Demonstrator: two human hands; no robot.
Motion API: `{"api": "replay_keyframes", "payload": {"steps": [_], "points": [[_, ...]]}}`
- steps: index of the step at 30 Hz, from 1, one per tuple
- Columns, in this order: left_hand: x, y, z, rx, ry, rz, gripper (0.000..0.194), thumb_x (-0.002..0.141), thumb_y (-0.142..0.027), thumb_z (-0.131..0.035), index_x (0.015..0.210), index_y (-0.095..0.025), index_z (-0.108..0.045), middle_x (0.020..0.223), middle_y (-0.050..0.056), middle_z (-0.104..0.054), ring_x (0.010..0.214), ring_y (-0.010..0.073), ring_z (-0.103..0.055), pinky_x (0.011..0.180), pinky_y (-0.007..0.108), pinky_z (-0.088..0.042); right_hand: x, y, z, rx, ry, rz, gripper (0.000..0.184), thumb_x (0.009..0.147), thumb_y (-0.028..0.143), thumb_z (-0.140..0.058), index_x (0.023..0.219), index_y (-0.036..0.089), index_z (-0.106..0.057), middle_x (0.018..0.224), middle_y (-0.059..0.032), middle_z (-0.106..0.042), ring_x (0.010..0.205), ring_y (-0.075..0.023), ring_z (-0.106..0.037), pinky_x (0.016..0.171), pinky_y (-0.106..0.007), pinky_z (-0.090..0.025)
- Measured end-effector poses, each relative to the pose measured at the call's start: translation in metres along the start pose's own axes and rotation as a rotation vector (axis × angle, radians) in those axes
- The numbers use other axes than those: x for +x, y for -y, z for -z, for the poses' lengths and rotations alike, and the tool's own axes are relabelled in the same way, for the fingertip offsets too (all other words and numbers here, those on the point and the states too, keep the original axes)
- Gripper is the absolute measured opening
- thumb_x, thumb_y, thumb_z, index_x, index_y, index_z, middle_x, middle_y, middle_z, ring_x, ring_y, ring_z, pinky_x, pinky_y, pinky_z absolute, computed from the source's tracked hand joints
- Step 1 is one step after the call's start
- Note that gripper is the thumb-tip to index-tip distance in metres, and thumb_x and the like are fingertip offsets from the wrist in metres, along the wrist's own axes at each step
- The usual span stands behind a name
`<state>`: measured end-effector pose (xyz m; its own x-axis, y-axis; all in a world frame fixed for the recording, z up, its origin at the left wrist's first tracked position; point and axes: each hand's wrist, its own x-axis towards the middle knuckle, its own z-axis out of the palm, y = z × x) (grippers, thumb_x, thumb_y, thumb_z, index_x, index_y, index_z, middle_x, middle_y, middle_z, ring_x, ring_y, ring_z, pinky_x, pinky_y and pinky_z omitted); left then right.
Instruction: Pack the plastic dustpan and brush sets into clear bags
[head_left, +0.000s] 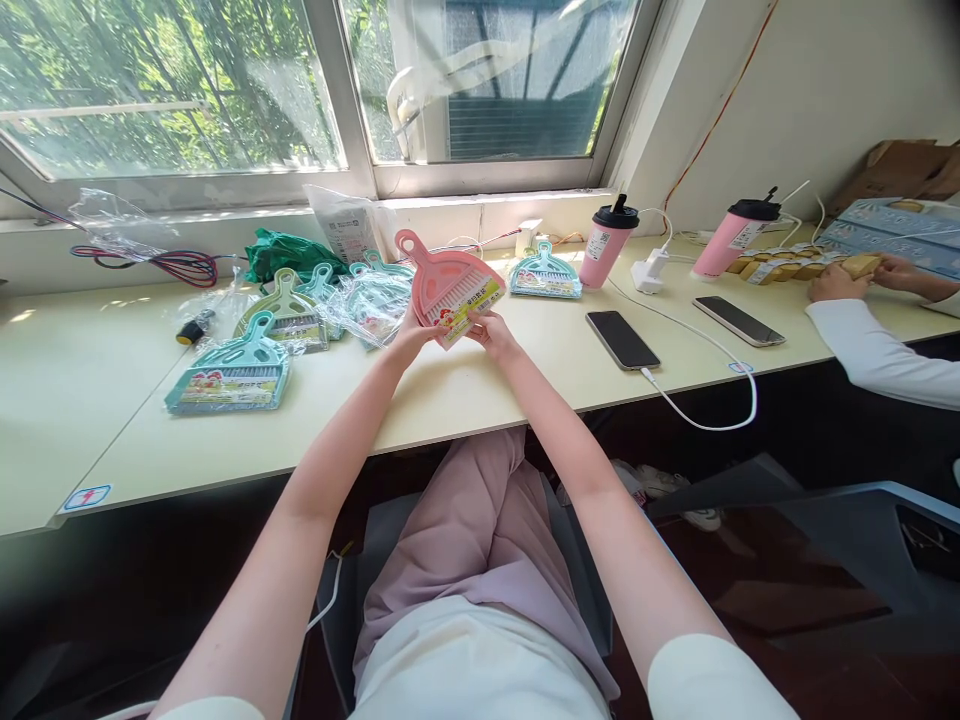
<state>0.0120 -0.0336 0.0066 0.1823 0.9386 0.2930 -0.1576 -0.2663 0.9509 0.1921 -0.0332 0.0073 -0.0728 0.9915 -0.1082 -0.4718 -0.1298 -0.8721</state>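
Observation:
Between my two hands a pink dustpan-and-brush set [454, 285] is held up above the table, tilted, with its handle to the upper left. A yellow-green printed label [472, 308] runs along its lower edge. My left hand [414, 335] is closed on the lower left corner, and my right hand [491, 332] grips the lower right of the label edge. To the left lies a wrapped teal dustpan set [229, 378], with an olive green set [289, 318] behind it. Another teal dustpan set [545, 275] stands to the right of the pink one.
Several wrapped sets and a green plastic bag [289, 257] crowd the back left. On the right are a pink cup [606, 250], a charging phone [622, 340], a second phone [739, 320] and a white cable [720, 425]. A co-worker's hands [836, 285] hold a small yellow box farther right.

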Motion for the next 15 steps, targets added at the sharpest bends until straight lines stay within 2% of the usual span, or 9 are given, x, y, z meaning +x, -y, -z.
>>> {"api": "replay_keyframes", "payload": {"steps": [8, 15], "points": [[-0.0004, -0.0019, 0.0010, -0.017, 0.019, 0.012, 0.114, 0.049, -0.025, -0.094, 0.151, -0.029, -0.045, 0.138, 0.012, -0.068, 0.135, 0.0374, -0.061, 0.104, 0.051, -0.059, 0.0001, 0.0001, 0.0010, 0.004, 0.002, -0.001, 0.013, 0.086, 0.008, -0.071, 0.092, 0.020, -0.069, 0.089, -0.0011, -0.080, 0.087, -0.0179, -0.078, 0.097, -0.038, -0.066], [-0.0010, -0.0028, -0.0022, -0.023, 0.004, 0.050, 0.105, 0.047, -0.023, -0.093, 0.143, -0.026, -0.051, 0.138, 0.012, -0.067, 0.134, 0.0377, -0.061, 0.107, 0.054, -0.057, 0.0051, -0.0033, 0.0036, 0.009, -0.012, 0.007, 0.012, 0.086, 0.009, -0.071, 0.092, 0.019, -0.068, 0.087, -0.0013, -0.080, 0.087, -0.0185, -0.078, 0.097, -0.040, -0.066]]}}
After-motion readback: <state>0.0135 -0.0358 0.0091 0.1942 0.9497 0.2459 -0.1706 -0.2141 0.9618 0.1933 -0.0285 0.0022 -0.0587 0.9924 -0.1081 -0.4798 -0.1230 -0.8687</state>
